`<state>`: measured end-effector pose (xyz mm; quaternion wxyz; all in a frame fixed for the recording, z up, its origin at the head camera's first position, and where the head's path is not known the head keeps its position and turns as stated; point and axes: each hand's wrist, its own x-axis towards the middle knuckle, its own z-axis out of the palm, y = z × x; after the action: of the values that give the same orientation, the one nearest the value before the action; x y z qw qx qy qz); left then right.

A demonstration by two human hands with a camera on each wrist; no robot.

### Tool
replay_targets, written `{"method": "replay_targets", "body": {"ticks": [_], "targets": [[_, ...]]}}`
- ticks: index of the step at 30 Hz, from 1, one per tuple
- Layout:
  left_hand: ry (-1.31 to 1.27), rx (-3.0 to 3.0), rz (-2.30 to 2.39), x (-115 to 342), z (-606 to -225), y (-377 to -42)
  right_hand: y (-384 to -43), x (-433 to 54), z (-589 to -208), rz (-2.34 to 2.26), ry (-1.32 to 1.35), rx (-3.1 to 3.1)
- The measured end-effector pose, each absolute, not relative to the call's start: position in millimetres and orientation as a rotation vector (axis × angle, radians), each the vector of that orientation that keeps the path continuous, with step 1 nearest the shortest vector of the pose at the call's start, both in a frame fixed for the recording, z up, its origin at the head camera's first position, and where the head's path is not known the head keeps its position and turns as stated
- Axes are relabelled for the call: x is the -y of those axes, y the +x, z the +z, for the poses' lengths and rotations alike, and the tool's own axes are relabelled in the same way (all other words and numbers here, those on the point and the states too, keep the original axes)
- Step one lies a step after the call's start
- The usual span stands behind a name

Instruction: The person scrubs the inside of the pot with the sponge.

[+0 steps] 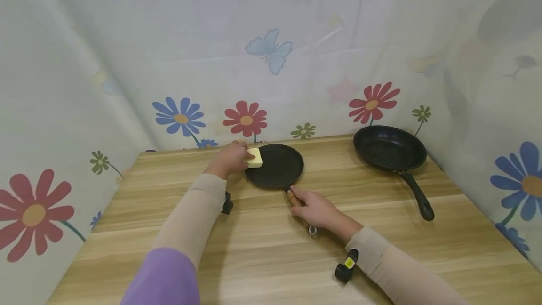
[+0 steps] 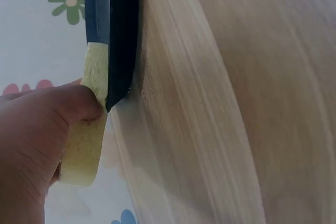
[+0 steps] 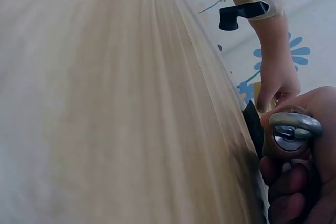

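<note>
My left hand (image 1: 230,158) grips a pale yellow sponge (image 1: 254,158) at the left rim of a flat black pan (image 1: 277,166). In the left wrist view the thumb presses on the side of the sponge (image 2: 86,150), which meets the edge of the dark pan (image 2: 123,35). My right hand (image 1: 316,208) holds the pan's wooden handle (image 1: 292,198), its fingers curled round it. The handle's end with a metal ring (image 3: 296,125) faces the right wrist camera. Part of the handle is hidden by the right hand.
A deeper black frying pan (image 1: 389,147) sits at the back right of the wood-grain table (image 1: 262,258), its black handle (image 1: 418,196) pointing toward the front. Behind the table hangs a white sheet (image 1: 203,51) printed with flowers and a butterfly.
</note>
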<state>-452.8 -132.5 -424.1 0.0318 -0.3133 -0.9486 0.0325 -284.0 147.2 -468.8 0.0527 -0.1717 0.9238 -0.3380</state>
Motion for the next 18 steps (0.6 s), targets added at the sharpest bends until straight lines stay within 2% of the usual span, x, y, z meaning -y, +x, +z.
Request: {"method": "replay_targets", "body": {"ticks": [18], "targets": [[-0.842, 2.786, 0.010, 107.8, -435.3, -463.3, -285.4, -147.5, -472.3, -0.961, -0.646, -2.874]]}}
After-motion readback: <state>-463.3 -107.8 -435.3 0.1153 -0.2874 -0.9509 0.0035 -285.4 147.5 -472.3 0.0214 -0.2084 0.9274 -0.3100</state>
